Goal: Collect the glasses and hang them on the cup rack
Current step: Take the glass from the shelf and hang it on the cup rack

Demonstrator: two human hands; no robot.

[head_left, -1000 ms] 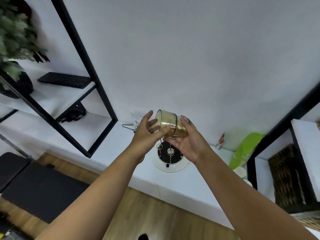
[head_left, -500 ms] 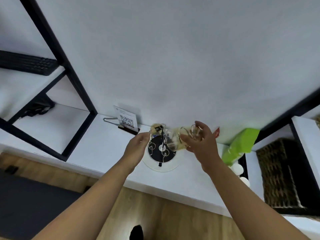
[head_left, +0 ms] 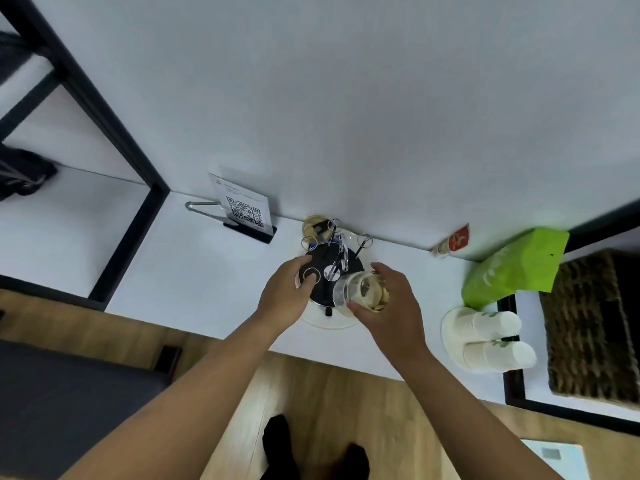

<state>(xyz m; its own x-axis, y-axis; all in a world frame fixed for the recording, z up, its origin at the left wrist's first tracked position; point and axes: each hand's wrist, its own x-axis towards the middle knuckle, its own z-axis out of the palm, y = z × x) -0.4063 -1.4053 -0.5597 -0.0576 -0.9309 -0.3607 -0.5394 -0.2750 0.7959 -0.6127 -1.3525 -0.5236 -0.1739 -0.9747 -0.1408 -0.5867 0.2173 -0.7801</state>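
Note:
The cup rack [head_left: 330, 261] stands on the white counter against the wall: a round black base on a clear plate, with thin prongs ending in rings. An amber glass [head_left: 314, 226] hangs on its far side. My right hand [head_left: 388, 306] holds a second amber-tinted glass [head_left: 360, 289], tilted with its mouth toward the rack's near right prong. On the left of the base rests my left hand [head_left: 285, 294], fingers spread and touching one ring, holding nothing.
A QR-code sign [head_left: 244, 206] stands left of the rack. Right of it are a small red-and-white packet [head_left: 452, 241], a green bag [head_left: 512, 265], stacked white paper cups [head_left: 485, 336] and a woven basket [head_left: 588, 327]. A black shelf frame [head_left: 104, 109] rises at left.
The view dropped toward the counter. My right hand brought the glass down from chest height to the rack's near right side; my left hand let go of it and settled on the base.

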